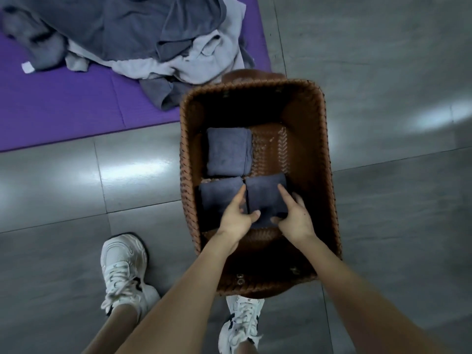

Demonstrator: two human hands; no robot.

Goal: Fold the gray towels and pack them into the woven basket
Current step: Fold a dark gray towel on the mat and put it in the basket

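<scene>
Reaching down into a brown woven basket [329,175] that stands on a gray tiled floor [396,72], a person holds a folded dark gray cloth, the near-right towel [265,198], with both hands. It lies flat on the basket's bottom, toward the near end and against the right wall.

The left hand [236,215] grips its left edge. The fingers are tucked into the seam between it and its neighbor, and the thumb is laid over the top close to the near edge. The right hand [296,218] holds the opposite side, with the index finger stretched across the top of the cloth, the thumb at the near edge and the other fingers curled round the right edge.

The near-left towel [217,198], also folded, lies touching it on the left. The far-left towel [227,154], a slightly lighter gray square, lies just beyond that one, and bare weave shows to its right.

Well beyond the basket on the far left, a heap of unfolded towels [153,34] in light and dark gray lies on a purple mat [63,106]. One corner of the heap trails close to the basket's far left rim. A pair of white sneakers [122,267] shows at the near edge, one of them left of the basket and the other partly under its near end.
</scene>
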